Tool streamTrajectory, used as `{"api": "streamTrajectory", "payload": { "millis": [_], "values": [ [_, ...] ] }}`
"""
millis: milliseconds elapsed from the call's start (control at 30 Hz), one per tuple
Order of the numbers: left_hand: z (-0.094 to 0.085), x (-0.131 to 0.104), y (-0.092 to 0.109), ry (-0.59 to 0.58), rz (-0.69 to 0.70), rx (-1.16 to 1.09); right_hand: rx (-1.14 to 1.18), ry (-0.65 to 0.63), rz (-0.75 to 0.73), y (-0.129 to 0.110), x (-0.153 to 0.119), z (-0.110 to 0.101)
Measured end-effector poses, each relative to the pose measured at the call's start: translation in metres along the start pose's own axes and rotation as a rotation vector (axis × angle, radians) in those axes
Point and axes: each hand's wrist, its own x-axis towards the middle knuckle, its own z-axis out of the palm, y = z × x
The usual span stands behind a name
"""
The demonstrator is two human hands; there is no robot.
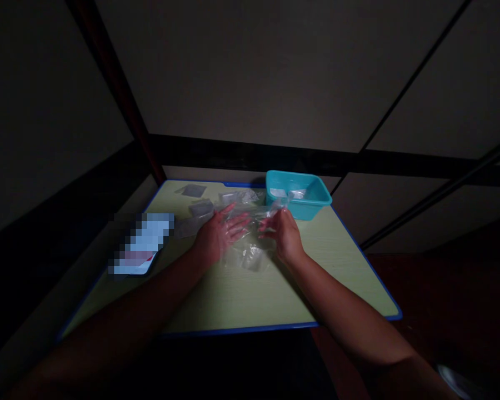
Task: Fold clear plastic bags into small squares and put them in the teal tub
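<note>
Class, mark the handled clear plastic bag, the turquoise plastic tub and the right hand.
Clear plastic bag [255, 212], head view: its upper part.
Turquoise plastic tub [307, 210], head view: its front wall.
Right hand [289, 235], head view: near the thumb's base.

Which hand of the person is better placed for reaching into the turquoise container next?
Probably the right hand: it is nearer the turquoise container, though it seems to pinch clear plastic and may need to release it first. The left hand is farther away, spread open at the plastic.
</note>
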Motion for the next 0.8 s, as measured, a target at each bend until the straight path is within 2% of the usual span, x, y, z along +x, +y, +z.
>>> {"api": "streamTrajectory", "payload": {
  "millis": [100,233,300,433,600,700,800],
  "values": [
    [0.002,-0.001,0.000,-0.054,-0.003,-0.057,-0.066,-0.011,0.006,0.002,0.000,0.001],
    [0.003,-0.003,-0.002,-0.013,-0.076,-0.104,-0.121,-0.099,-0.053,0.008,0.000,0.001],
    [0.002,-0.004,-0.004,-0.031,-0.121,-0.074,-0.125,-0.133,-0.053,0.011,0.001,0.000],
    [-0.002,-0.004,-0.006,-0.109,-0.083,-0.036,-0.124,-0.069,-0.084,0.014,0.008,-0.004],
    [-0.006,-0.001,-0.003,-0.119,-0.001,-0.042,-0.114,0.054,-0.164,0.005,0.012,-0.007],
    [-0.008,0.001,-0.001,-0.136,0.007,-0.062,-0.114,0.073,-0.195,-0.004,0.009,-0.006],
    [-0.006,-0.001,0.001,-0.160,0.003,-0.081,-0.176,0.025,-0.183,-0.006,0.006,-0.005]
  ]
}}
